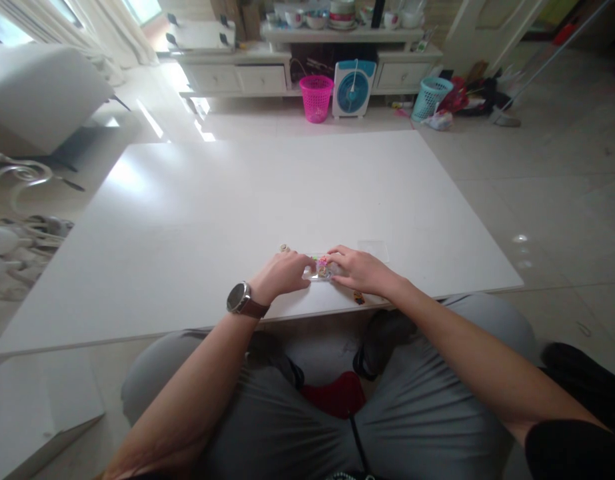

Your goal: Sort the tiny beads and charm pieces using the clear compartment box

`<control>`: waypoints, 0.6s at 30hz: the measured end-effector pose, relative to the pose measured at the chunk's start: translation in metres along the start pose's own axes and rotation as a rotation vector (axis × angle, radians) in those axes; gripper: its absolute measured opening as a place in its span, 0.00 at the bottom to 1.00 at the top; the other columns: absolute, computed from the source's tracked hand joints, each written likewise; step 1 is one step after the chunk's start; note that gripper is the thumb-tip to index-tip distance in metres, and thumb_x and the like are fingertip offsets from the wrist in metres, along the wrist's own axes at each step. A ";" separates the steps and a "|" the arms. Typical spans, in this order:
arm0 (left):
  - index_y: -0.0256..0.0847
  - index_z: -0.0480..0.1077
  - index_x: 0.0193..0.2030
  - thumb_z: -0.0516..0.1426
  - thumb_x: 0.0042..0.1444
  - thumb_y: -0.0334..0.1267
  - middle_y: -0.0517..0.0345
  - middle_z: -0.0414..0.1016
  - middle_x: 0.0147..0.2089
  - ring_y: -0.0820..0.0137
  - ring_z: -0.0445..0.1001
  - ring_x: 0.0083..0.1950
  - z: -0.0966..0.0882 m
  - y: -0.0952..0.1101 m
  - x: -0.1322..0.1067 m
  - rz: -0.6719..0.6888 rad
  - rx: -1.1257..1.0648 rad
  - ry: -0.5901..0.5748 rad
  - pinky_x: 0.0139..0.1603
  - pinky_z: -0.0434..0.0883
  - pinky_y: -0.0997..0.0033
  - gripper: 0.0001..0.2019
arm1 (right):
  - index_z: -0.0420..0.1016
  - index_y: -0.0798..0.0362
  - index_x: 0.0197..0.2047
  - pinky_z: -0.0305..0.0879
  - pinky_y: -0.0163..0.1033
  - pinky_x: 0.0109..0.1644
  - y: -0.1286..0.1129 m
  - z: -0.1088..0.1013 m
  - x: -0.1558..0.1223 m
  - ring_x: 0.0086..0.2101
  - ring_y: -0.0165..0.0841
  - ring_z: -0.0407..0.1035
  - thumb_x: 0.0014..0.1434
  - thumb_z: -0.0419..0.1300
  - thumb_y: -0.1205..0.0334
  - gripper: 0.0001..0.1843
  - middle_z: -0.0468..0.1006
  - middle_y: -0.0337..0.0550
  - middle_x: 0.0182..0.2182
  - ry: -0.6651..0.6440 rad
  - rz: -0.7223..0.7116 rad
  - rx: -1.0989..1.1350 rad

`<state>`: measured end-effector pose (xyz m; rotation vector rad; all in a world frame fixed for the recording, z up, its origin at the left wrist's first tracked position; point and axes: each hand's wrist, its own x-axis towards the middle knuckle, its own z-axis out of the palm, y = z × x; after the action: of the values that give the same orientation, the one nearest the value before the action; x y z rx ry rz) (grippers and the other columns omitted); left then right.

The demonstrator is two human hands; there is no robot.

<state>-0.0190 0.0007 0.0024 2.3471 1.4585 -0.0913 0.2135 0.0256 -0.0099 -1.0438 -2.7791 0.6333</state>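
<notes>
Plastic box (316,278) of colourful bits (323,263) between left hand (286,273) and right hand (360,271).

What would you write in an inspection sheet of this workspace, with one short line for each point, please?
Surface: glossy white rectangular tabletop, light glare at the far left.
Job's things: small clear plastic box near the front edge, holding small multicoloured pieces; clear flat rectangular sheet beyond the right wrist.
Clutter: small pale round item beside the left fingers; small black-and-orange piece near the right wrist.
Hands: left hand and right hand at opposite ends of the box; exact grip unclear.
Cables: thin white cord over the blue-and-white box fan.
Surroundings: pink perforated plastic basket, pale-blue perforated basket, long white cabinet.
</notes>
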 end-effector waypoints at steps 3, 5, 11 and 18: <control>0.47 0.78 0.48 0.59 0.54 0.34 0.54 0.82 0.37 0.61 0.79 0.40 0.002 0.002 0.001 -0.010 -0.002 -0.006 0.43 0.69 0.65 0.15 | 0.73 0.52 0.58 0.70 0.44 0.53 0.000 0.001 0.000 0.50 0.43 0.75 0.64 0.63 0.60 0.20 0.73 0.51 0.59 0.001 -0.001 -0.006; 0.46 0.78 0.46 0.59 0.54 0.34 0.53 0.82 0.37 0.60 0.79 0.41 0.003 0.003 0.001 -0.017 0.007 -0.010 0.43 0.69 0.65 0.13 | 0.73 0.52 0.58 0.70 0.44 0.53 0.001 0.001 0.000 0.50 0.42 0.75 0.63 0.63 0.60 0.20 0.73 0.51 0.59 -0.001 -0.001 -0.013; 0.42 0.79 0.41 0.58 0.56 0.32 0.48 0.82 0.38 0.59 0.80 0.40 0.005 0.009 0.002 -0.041 0.055 -0.036 0.42 0.70 0.65 0.09 | 0.73 0.52 0.58 0.71 0.44 0.51 0.002 0.001 0.001 0.49 0.43 0.75 0.63 0.64 0.59 0.21 0.73 0.52 0.59 -0.001 -0.011 -0.021; 0.38 0.79 0.42 0.56 0.57 0.31 0.44 0.82 0.36 0.59 0.81 0.38 0.006 0.011 0.002 -0.048 0.092 -0.050 0.39 0.70 0.65 0.11 | 0.73 0.52 0.58 0.71 0.44 0.51 0.001 0.000 0.000 0.48 0.42 0.75 0.64 0.63 0.60 0.20 0.73 0.52 0.59 0.001 -0.013 -0.022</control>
<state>-0.0077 -0.0036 -0.0009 2.3644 1.5168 -0.2321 0.2136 0.0263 -0.0106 -1.0288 -2.7961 0.6021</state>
